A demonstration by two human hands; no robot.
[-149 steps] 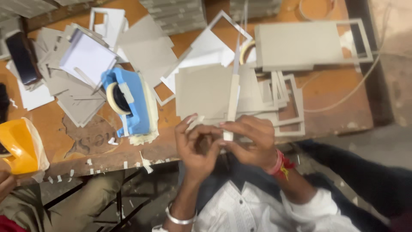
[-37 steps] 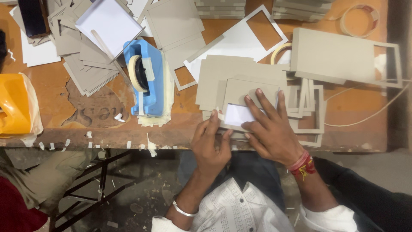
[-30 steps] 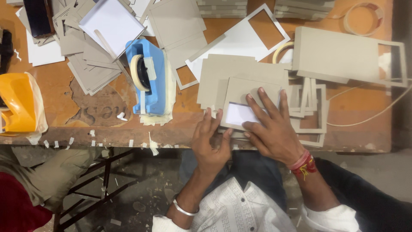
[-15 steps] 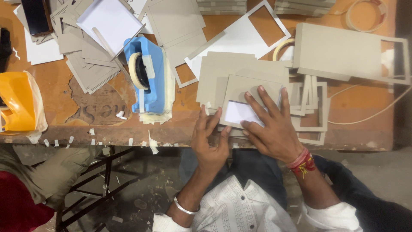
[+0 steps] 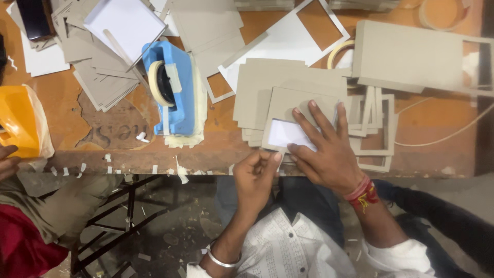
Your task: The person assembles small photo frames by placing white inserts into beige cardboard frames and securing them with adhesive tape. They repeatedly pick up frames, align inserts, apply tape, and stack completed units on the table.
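At the far left a co-worker's hand (image 5: 7,160) and red sleeve (image 5: 20,247) sit beside an orange object (image 5: 18,121) wrapped in clear plastic on the worn orange counter (image 5: 67,103). A dark phone (image 5: 33,18) lies at the top left corner, among loose grey cards (image 5: 100,85) and a white sheet (image 5: 123,23). A blue tape dispenser (image 5: 175,87) stands next, with small strips of tape (image 5: 110,169) stuck along the counter's front edge. Under the counter a black metal frame (image 5: 116,216) stands on a dusty floor (image 5: 175,231) littered with scraps. The left hand (image 5: 257,177), with a silver bangle on its wrist, is at the counter's near edge, its fingers curled and pinched at the lower left corner of a grey card frame (image 5: 293,105). This frame lies on a stack of grey boards (image 5: 267,82) near the front edge and shows white in its window. The right hand (image 5: 329,149), a red thread round the wrist, presses flat on it with fingers spread, holding nothing. More frames (image 5: 378,123) lie to the right, a large board (image 5: 411,54) behind them, a tape roll (image 5: 440,13) at the top and a pale cord (image 5: 447,134) trailing off right.
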